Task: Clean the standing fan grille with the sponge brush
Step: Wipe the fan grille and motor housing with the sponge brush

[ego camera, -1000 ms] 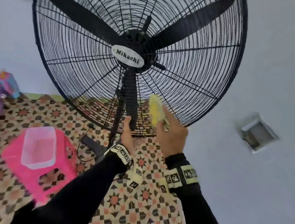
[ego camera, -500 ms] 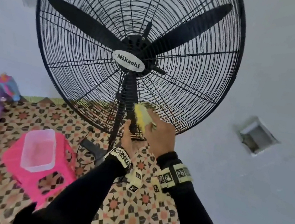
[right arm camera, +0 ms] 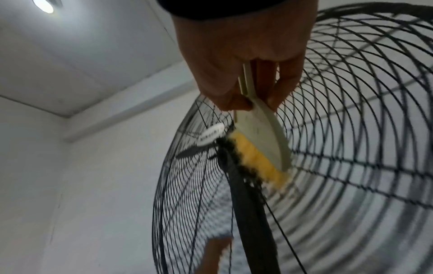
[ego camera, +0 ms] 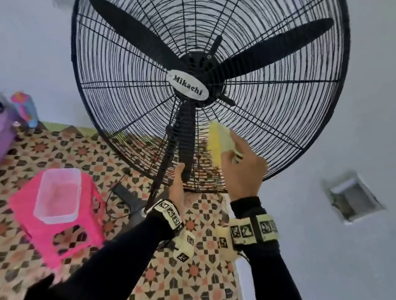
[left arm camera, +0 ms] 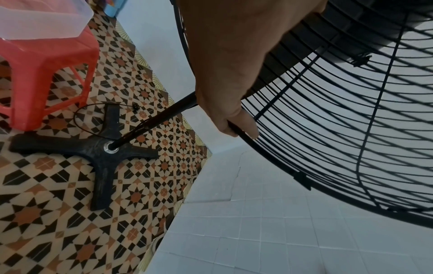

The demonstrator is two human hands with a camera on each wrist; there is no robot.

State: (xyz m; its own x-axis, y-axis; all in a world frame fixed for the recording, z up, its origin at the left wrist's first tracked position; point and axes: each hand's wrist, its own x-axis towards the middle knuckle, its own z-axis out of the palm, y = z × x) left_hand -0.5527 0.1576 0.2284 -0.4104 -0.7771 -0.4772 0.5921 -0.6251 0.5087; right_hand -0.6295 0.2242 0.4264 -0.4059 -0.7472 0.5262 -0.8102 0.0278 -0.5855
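Midway through the scrubbing step, the sponge brush [ego camera: 217,142] sits pressed against the lower front of the fan grille [ego camera: 280,90], just right of the downward-pointing blade [ego camera: 185,137] and below the white oval badge [ego camera: 186,88] at the hub. The right hand [ego camera: 242,167] grips the brush by its pale handle, fingers and thumb curled round it, and the wrist view shows the yellow sponge edge [right arm camera: 256,159] meeting the black wires. The left hand [ego camera: 179,186] steadies the fan from below, its fingers hooked round the bottom rim of the grille [left arm camera: 243,133], close to where the pole [left arm camera: 159,118] runs down to the cross-shaped base [left arm camera: 103,148] on the patterned floor [ego camera: 166,299]. Much of the wire cage above and to either side of the brush lies outside its present reach, so the job looks far from finished. The next move probably calls for sliding the sponge along the wires while the left hand holds the cage steady against the push. To the left, a clear plastic tub [ego camera: 58,194] rests on a pink stool [ego camera: 79,224], well apart from the fan.
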